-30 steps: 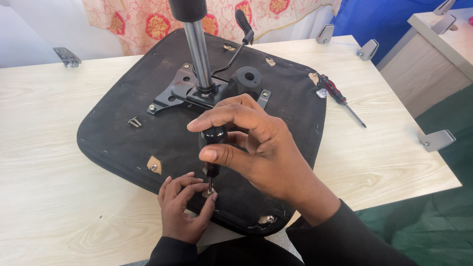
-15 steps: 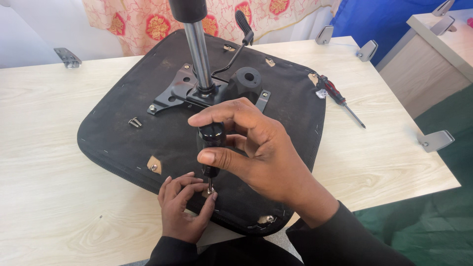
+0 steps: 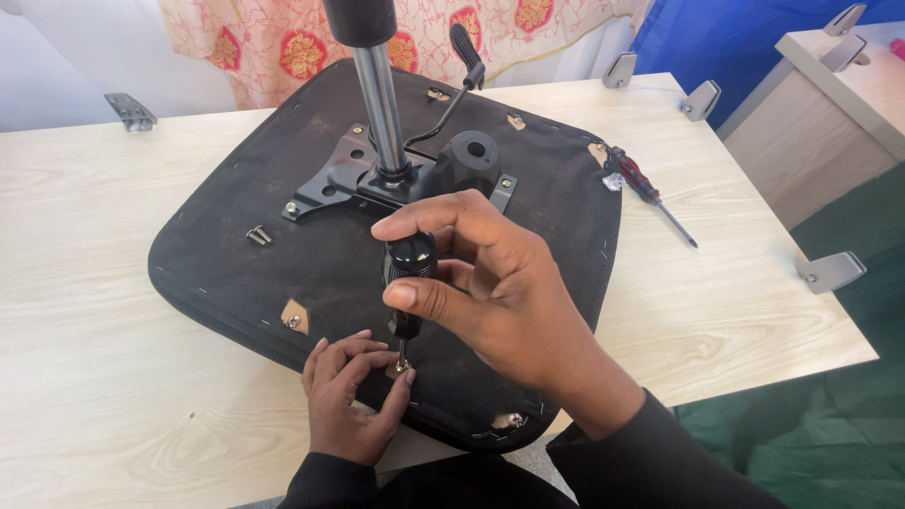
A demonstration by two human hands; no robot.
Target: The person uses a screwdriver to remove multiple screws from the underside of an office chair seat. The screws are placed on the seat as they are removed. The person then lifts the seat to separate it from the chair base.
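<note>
An upturned black chair seat (image 3: 236, 259) lies on a light wooden table (image 3: 104, 245), with a metal mechanism plate (image 3: 349, 179) and a chrome gas column (image 3: 380, 104) standing up from it. My right hand (image 3: 490, 283) grips the black handle of a screwdriver (image 3: 407, 269), held upright with its tip on a screw (image 3: 403, 366) near the seat's front edge. My left hand (image 3: 349, 396) pinches that screw and the tip between its fingertips.
Two loose screws (image 3: 256, 235) lie on the seat's left part. A red-and-black screwdriver (image 3: 650, 190) rests on the table at the right. Grey metal brackets (image 3: 830, 270) sit at the table's edges. A flowered cloth (image 3: 283, 42) hangs behind.
My right hand's fingers have shifted slightly around the screwdriver handle, as in turning it. The left hand stays at the screw.
</note>
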